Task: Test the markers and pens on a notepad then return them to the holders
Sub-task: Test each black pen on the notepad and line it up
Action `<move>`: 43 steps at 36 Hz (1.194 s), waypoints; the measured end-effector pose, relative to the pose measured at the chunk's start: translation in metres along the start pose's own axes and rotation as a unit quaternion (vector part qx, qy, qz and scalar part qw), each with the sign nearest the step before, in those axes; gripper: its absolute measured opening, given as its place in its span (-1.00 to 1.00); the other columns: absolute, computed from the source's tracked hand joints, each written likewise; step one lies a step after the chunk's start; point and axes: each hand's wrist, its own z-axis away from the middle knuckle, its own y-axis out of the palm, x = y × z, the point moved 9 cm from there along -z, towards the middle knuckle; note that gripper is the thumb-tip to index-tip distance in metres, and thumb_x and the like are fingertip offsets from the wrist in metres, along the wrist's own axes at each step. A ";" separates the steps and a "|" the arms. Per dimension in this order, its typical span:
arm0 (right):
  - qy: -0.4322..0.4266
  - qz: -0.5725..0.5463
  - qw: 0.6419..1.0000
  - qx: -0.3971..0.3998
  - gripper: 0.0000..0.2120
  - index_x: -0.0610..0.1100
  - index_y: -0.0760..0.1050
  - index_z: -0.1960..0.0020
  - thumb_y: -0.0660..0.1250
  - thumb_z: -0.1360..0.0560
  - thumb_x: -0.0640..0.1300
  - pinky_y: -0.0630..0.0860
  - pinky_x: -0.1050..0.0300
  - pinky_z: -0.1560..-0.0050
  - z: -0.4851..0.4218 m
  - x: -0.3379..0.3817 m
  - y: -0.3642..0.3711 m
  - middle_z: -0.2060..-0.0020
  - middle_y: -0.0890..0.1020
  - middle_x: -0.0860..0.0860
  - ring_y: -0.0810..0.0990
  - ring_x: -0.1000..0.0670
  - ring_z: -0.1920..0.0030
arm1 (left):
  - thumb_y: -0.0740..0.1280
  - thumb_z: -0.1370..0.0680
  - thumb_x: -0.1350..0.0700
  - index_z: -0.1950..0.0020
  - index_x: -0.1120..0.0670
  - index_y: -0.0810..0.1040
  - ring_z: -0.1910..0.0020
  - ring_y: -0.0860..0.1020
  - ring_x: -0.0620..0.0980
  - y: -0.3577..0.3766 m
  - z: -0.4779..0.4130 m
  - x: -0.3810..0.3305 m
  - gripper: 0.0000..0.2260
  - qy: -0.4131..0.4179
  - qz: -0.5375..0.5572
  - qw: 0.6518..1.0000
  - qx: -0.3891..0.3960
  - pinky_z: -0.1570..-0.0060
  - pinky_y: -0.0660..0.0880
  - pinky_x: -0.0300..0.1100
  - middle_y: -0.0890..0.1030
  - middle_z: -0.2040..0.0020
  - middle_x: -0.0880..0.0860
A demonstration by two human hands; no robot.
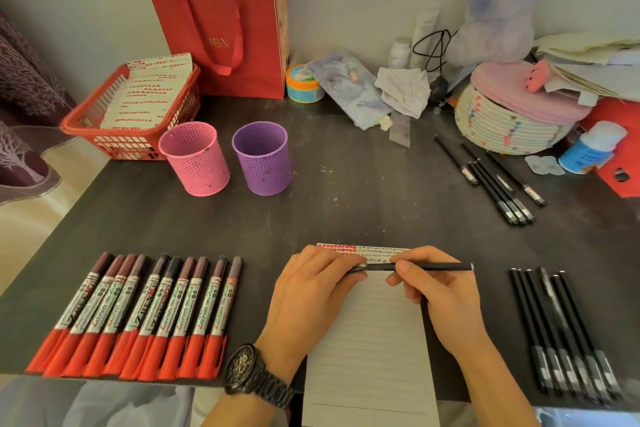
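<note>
A lined white notepad (370, 340) lies on the dark table in front of me. Above its top edge both hands hold one black pen (436, 266) level. My right hand (436, 291) grips the barrel. My left hand (311, 291), with a black watch on the wrist, pinches the cap end. A row of several red-capped markers (138, 315) lies at the left. Several black pens (568, 333) lie at the right, and more black pens (495, 180) rest farther back. Behind the markers stand a pink holder (195, 158) and a purple holder (261, 158), both upright.
A red basket (131, 111) with papers and a red paper bag (221, 21) stand at the back left. A woven pot with a pink lid (512, 118), bottles, a tin and loose papers crowd the back right. The table's edge runs along the left.
</note>
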 end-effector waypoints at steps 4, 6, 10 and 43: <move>-0.003 0.038 0.999 0.017 -0.84 -0.15 0.67 0.05 0.41 -0.43 -0.11 0.51 0.36 0.34 0.000 0.004 0.008 0.25 0.73 -0.04 0.68 0.05 0.30 | 0.23 -0.62 -0.12 -0.14 -0.08 0.66 -0.03 0.54 -0.13 0.001 0.001 -0.006 -0.73 0.031 -0.006 1.000 -0.001 0.06 0.47 -0.22 0.65 -0.05 -0.17; -0.004 0.050 0.998 0.026 -0.87 -0.12 0.68 0.05 0.42 -0.44 -0.12 0.52 0.37 0.32 0.001 0.006 0.012 0.24 0.74 0.00 0.71 0.04 0.25 | 0.24 -0.61 -0.11 -0.14 -0.07 0.67 -0.03 0.54 -0.12 0.000 0.001 -0.007 -0.74 0.039 -0.008 0.999 -0.003 0.06 0.46 -0.24 0.65 -0.05 -0.16; 0.000 0.057 0.998 0.035 -0.91 -0.04 0.69 0.06 0.43 -0.44 -0.11 0.52 0.39 0.32 0.000 0.012 0.017 0.23 0.74 0.05 0.71 0.07 0.25 | 0.27 -0.61 -0.08 -0.10 -0.01 0.69 0.05 0.55 -0.09 -0.002 0.002 -0.011 -0.74 0.064 -0.018 0.998 -0.021 0.13 0.45 -0.22 0.67 0.04 -0.13; 0.263 0.497 0.826 -0.026 -0.72 0.16 0.43 -0.03 0.49 -0.45 0.16 0.52 0.23 0.26 0.065 0.057 -0.232 0.28 0.70 0.07 0.66 0.17 0.35 | 0.29 -0.58 -0.07 -0.31 -0.14 0.50 -0.23 0.43 -0.21 0.022 0.006 0.023 -0.70 -0.092 0.021 0.992 0.082 -0.18 0.36 -0.24 0.54 -0.20 -0.24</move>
